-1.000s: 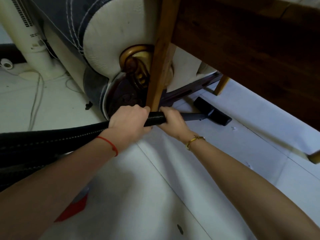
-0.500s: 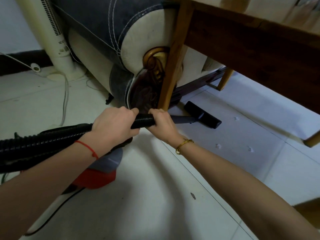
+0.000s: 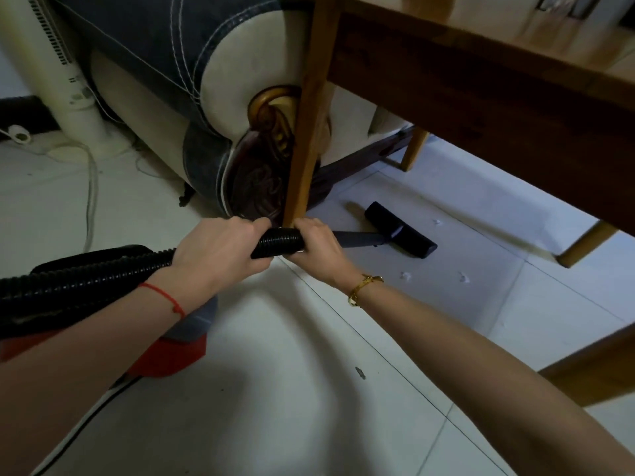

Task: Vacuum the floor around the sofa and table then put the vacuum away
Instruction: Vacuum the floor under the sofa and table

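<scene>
Both hands [image 3: 220, 249] round hose [image 3: 278, 241] — nozzle [image 3: 400, 230] ahead

We see a white tower fan [image 3: 74, 94] standing on the pale tiled floor at upper left, its round base [image 3: 80, 151] near the wall. A white cord [image 3: 91, 194] trails from it across the tiles. A small white plug block [image 3: 19, 135] lies left of the base, beside a dark skirting strip [image 3: 24, 113].
</scene>
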The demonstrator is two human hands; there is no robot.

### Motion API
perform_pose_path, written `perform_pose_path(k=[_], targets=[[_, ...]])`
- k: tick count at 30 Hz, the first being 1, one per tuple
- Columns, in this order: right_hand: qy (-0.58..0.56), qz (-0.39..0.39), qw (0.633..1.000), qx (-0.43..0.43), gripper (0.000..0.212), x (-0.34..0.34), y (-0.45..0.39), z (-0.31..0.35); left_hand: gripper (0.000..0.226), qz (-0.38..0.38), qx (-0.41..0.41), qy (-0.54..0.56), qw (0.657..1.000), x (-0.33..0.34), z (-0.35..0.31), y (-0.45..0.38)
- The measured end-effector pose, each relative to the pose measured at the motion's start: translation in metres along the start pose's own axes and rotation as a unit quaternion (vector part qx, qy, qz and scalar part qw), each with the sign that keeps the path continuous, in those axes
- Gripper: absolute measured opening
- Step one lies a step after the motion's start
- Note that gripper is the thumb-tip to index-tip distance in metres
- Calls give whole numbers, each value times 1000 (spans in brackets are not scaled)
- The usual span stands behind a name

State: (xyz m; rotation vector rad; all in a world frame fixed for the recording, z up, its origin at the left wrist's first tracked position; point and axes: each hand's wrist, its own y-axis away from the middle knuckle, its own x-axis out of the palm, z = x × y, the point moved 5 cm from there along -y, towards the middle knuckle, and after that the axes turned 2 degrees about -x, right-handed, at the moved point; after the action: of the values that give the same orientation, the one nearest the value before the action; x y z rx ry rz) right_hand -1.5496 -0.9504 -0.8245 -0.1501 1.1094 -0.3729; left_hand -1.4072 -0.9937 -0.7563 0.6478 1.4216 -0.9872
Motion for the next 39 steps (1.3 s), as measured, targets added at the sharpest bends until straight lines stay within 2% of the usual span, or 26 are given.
perform_pose_path(k=[9,16,22,27,39], targets=[[18,22,1000,11,21,-20,0,-68,32,-8,8,37,999,26,-42,-53],[22,32,999,21,22,-35,-14,-121,31,8,-4,54,999,46,-70,-104],[16,46,998,40,13,-45,-19,-161,30,33,-4,62,997,60,-87,-140],[43,54,995,67,17,-52,-29,-192,31,36,1,50,998,63,-102,-165],[61,54,993,82,13,-52,-33,-212,33,44,-17,86,995,76,-110,-181]])
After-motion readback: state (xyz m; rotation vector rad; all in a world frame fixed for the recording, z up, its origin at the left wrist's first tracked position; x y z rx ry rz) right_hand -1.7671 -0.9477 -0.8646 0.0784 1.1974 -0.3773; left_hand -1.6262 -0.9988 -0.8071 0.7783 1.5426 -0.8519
